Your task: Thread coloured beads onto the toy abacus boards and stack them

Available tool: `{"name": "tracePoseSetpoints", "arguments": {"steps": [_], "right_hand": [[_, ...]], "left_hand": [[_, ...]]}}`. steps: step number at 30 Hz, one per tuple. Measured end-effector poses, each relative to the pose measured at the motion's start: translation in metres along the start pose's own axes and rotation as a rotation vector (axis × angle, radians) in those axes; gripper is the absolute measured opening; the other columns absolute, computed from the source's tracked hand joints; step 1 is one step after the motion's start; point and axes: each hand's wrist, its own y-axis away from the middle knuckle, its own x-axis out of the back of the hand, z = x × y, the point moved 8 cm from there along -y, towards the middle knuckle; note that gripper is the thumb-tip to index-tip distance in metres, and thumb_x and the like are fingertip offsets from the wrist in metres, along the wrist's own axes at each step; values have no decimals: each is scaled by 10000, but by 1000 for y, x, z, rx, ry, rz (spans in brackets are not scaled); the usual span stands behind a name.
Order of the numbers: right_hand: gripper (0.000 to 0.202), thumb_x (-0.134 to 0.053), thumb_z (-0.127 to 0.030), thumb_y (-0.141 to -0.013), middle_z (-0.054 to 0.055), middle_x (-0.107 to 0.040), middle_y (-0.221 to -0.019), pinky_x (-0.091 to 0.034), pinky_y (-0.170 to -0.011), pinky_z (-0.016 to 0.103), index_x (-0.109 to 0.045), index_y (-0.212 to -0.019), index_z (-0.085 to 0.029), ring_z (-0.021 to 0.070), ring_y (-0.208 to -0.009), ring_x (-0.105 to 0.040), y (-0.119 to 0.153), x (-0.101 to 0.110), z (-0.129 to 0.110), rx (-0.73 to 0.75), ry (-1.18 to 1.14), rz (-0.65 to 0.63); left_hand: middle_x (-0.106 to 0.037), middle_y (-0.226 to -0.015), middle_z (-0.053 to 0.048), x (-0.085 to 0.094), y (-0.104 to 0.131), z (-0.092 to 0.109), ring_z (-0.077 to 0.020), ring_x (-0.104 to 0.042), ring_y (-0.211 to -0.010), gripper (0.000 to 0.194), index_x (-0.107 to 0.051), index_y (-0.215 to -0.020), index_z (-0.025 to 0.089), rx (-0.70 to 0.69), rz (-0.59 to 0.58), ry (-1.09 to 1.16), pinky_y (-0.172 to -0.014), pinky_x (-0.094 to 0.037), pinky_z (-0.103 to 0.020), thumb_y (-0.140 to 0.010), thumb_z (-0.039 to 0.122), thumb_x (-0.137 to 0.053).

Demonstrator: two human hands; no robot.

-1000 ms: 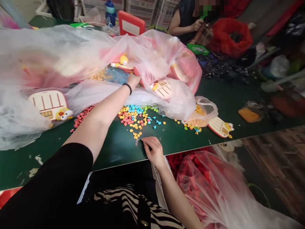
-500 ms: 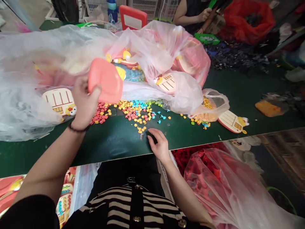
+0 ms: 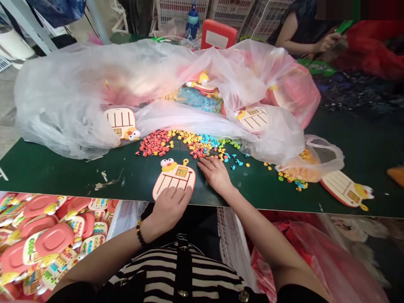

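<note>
The cream plastic slotted board with a coral rim, bulging white eyes and a yellow bill [image 3: 173,176] lies face up on the dark green flat surface [image 3: 142,176], its slotted end at the near edge and its eyes and yellow loop towards the far edge. The left hand [image 3: 168,210], at the near edge, lays its fingers over the slotted end, touching the face; its thumb is hidden, so I cannot tell whether it grasps the board from beneath. The right hand [image 3: 217,176] rests just beside the board on the right, fingers slightly bent, their tips at the small coral plastic pieces; I cannot tell whether it pinches one.

Beyond both hands, a loose band of small coloured plastic pieces [image 3: 154,143] runs along the surface, coral at the left end, then yellow, blue and green. Behind it, the large cloudy translucent plastic bags [image 3: 59,84] spread towards the far edge. Near the near edge, further right, a second cream slotted board [image 3: 342,189] lies touching a small clear plastic bag of yellow pieces [image 3: 328,155]. Below the near edge, at left, coral and cream boards [image 3: 53,235] are heaped together.
</note>
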Motion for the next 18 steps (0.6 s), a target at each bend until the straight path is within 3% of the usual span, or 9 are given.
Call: {"name": "tracePoseSetpoints", "arguments": {"steps": [5,7,10,14,16,18], "right_hand": [[262,-455,-174,-939,97,-685,-1189,-454,-929,445,-673,-1081,-201,256,-1136,-569,7,15,39,-74,59,-11],[253,-458,-179,-931,116,-695,-1154,-469,-902,451,-686,-1039,-187,273,-1109,-586,11,28,51,-173,100,51],[261,-457,-213,-930,119,-697,-1134,-493,-881,448,-689,-1047,-187,273,-1048,-621,10,44,57,-273,80,179],[267,-461,-208,-927,89,-710,-1088,-519,-885,418,-688,-1066,-220,243,-1006,-647,-21,37,47,-248,-99,189],[262,-470,-174,-920,89,-718,-1060,-529,-869,395,-695,-1048,-211,235,-986,-654,-48,26,33,-214,-164,124],[250,-484,-150,-918,101,-721,-1054,-525,-868,382,-698,-1041,-184,231,-968,-656,-80,12,5,-123,-185,20]], "left_hand": [[-596,-793,-62,-31,-14,16,-194,-553,-696,272,-586,-1150,131,92,-70,185,-618,-443,-326,-898,189,-502],[-625,-887,-84,-31,-17,13,-217,-578,-793,336,-574,-1178,140,30,-90,340,-681,-477,-350,-892,316,-555],[-630,-1134,-122,-21,-14,-7,-268,-554,-1073,497,-558,-1232,164,-67,-81,504,-926,-454,-429,-845,473,-609],[-588,-1293,-112,-25,-4,-27,-321,-433,-1281,538,-568,-1258,222,-48,-159,491,-1122,-216,-596,-827,543,-604],[-577,-1319,-116,-31,-1,-22,-336,-417,-1301,568,-571,-1259,226,-41,-177,466,-1127,-141,-648,-818,585,-592],[-559,-1345,-120,-38,-2,-11,-343,-411,-1308,596,-556,-1275,218,-21,-163,426,-1120,-127,-669,-818,598,-585]]}}
